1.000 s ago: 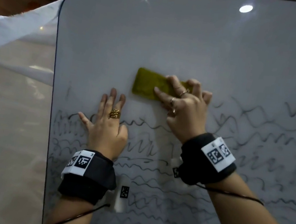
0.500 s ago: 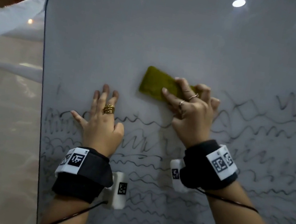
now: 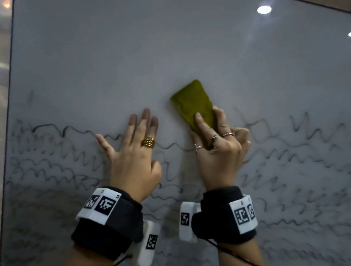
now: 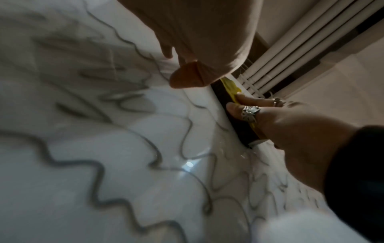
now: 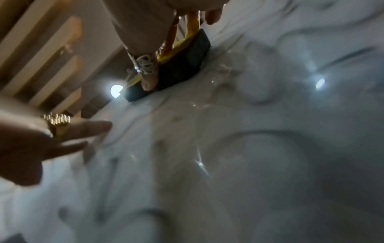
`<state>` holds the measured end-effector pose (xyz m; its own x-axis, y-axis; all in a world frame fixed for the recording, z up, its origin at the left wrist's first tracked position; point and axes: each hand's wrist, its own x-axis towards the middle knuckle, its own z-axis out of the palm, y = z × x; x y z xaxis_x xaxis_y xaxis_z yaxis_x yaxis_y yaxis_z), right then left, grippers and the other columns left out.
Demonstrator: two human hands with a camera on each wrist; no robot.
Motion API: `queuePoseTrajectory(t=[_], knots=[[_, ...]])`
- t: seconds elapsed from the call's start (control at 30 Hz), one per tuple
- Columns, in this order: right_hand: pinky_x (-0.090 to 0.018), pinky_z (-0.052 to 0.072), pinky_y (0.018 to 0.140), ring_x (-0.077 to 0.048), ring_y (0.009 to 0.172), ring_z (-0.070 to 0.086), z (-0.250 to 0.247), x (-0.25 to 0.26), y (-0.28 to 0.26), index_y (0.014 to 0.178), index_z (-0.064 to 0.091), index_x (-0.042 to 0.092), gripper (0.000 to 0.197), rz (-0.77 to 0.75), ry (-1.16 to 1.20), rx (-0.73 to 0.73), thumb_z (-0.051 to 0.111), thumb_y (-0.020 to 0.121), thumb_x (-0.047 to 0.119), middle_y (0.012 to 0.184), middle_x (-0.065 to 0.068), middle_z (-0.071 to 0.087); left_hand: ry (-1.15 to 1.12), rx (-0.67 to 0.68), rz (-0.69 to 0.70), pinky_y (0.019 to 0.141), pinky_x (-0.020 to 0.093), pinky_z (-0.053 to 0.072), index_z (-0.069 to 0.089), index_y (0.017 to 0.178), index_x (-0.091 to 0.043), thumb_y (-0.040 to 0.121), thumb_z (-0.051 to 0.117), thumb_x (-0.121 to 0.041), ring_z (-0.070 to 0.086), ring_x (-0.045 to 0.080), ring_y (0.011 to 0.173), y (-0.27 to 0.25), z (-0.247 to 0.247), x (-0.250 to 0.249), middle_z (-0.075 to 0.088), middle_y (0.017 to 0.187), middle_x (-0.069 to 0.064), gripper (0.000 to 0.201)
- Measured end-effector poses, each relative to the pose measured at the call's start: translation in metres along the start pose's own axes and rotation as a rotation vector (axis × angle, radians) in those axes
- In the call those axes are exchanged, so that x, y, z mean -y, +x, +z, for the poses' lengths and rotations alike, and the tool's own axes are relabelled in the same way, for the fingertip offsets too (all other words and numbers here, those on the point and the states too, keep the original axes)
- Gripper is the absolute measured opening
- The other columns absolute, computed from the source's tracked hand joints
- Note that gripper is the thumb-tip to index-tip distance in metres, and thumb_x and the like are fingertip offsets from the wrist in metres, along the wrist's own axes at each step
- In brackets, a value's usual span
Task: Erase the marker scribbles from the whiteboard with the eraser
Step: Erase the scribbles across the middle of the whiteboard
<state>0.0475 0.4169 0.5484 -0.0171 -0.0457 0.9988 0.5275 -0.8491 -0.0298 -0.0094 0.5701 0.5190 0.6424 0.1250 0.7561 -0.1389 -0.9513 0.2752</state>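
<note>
Whiteboard (image 3: pixel 184 42): upper half wiped bare, lower half covered in scribbles (image 3: pixel 298 191) out to both side edges.
Left hand (image 3: pixel 136 158): flat, fingers straight, pressing the board near its left edge, holding nothing.
Right hand (image 3: pixel 217 153): fingers curled round the eraser.
Eraser (image 3: pixel 193 106): mid-board, at the top scribble line.
Change: eraser has swung from lying level to steeply slanted; judged ready to wipe down into the remaining rows.
</note>
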Motion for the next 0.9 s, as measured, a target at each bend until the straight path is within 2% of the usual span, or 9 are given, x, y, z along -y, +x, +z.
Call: queuePoseTrajectory(t=[0.1, 0.23, 0.3, 0.4, 0.5, 0.6, 0.7, 0.8, 0.9], knots=[[-0.032, 0.028, 0.076, -0.015, 0.088, 0.043, -0.016, -0.025, -0.009, 0.107, 0.067, 0.045, 0.034, 0.0, -0.051, 0.014, 0.067, 0.073, 0.047, 0.125, 0.011, 0.061, -0.063, -0.019, -0.045, 0.099, 0.07, -0.016, 0.011, 0.15, -0.029, 0.073, 0.037, -0.025, -0.013, 0.007, 0.143, 0.001, 0.002, -0.007, -0.014, 0.155, -0.017, 0.082], [-0.028, 0.022, 0.074, -0.014, 0.084, 0.039, -0.023, -0.054, 0.014, 0.107, 0.068, 0.041, 0.039, 0.17, -0.065, -0.096, 0.069, 0.068, 0.047, 0.123, 0.007, 0.063, -0.073, -0.047, -0.069, 0.1, 0.07, -0.014, 0.027, 0.146, -0.026, 0.075, 0.051, -0.013, -0.007, 0.008, 0.144, 0.003, -0.001, -0.01, 0.001, 0.158, -0.012, 0.076], [-0.032, 0.031, 0.073, -0.018, 0.083, 0.043, -0.016, -0.043, 0.02, 0.105, 0.07, 0.039, 0.04, 0.199, -0.034, -0.111, 0.07, 0.066, 0.046, 0.121, 0.005, 0.064, -0.066, -0.057, -0.081, 0.1, 0.07, -0.014, 0.029, 0.145, -0.025, 0.076, 0.052, -0.013, -0.006, 0.009, 0.145, 0.004, -0.001, -0.012, 0.004, 0.157, -0.01, 0.074], [-0.031, 0.031, 0.074, -0.016, 0.083, 0.044, -0.006, -0.018, 0.012, 0.102, 0.07, 0.043, 0.035, 0.02, 0.056, 0.036, 0.066, 0.068, 0.05, 0.122, 0.011, 0.063, -0.065, -0.074, -0.104, 0.1, 0.07, -0.013, 0.028, 0.145, -0.024, 0.075, 0.052, -0.014, -0.006, 0.01, 0.145, 0.004, 0.002, -0.017, 0.003, 0.158, -0.01, 0.074], [-0.03, 0.027, 0.077, -0.012, 0.085, 0.044, -0.023, -0.034, 0.007, 0.101, 0.068, 0.046, 0.032, -0.08, 0.085, 0.138, 0.065, 0.071, 0.054, 0.123, 0.018, 0.06, -0.078, -0.088, -0.123, 0.1, 0.07, -0.012, 0.032, 0.143, -0.021, 0.074, 0.053, -0.013, -0.005, 0.011, 0.145, 0.005, 0.005, -0.021, 0.004, 0.157, -0.008, 0.072], [-0.041, 0.042, 0.081, -0.015, 0.084, 0.048, -0.046, -0.085, 0.013, 0.108, 0.063, 0.043, 0.039, 0.075, 0.038, 0.0, 0.07, 0.07, 0.05, 0.123, 0.013, 0.06, -0.098, -0.083, -0.114, 0.1, 0.071, -0.013, 0.037, 0.139, -0.021, 0.073, 0.056, -0.012, -0.003, 0.011, 0.145, 0.005, 0.006, -0.017, 0.007, 0.157, -0.009, 0.069], [-0.05, 0.047, 0.074, -0.009, 0.084, 0.039, -0.045, -0.098, 0.024, 0.11, 0.064, 0.038, 0.046, 0.24, 0.074, -0.139, 0.073, 0.066, 0.047, 0.121, 0.004, 0.064, -0.094, -0.054, -0.087, 0.1, 0.07, -0.012, 0.035, 0.141, -0.023, 0.072, 0.06, -0.015, -0.006, 0.009, 0.144, 0.004, 0.004, -0.009, 0.003, 0.157, -0.011, 0.074], [-0.04, 0.044, 0.078, -0.017, 0.082, 0.049, -0.027, -0.063, 0.023, 0.105, 0.07, 0.034, 0.04, 0.186, 0.068, -0.122, 0.07, 0.067, 0.048, 0.12, 0.004, 0.064, -0.115, -0.066, -0.087, 0.101, 0.069, -0.013, 0.026, 0.146, -0.026, 0.072, 0.06, -0.022, -0.007, 0.007, 0.144, 0.001, 0.002, -0.01, -0.004, 0.157, -0.013, 0.081], [-0.029, 0.027, 0.077, -0.012, 0.086, 0.043, -0.027, -0.048, 0.007, 0.102, 0.069, 0.044, 0.033, 0.005, 0.014, 0.039, 0.066, 0.07, 0.052, 0.124, 0.013, 0.06, -0.189, -0.133, 0.005, 0.101, 0.065, -0.016, 0.01, 0.149, -0.033, 0.063, 0.048, -0.027, -0.008, 0.009, 0.144, -0.004, 0.003, -0.029, -0.011, 0.157, -0.013, 0.094]])
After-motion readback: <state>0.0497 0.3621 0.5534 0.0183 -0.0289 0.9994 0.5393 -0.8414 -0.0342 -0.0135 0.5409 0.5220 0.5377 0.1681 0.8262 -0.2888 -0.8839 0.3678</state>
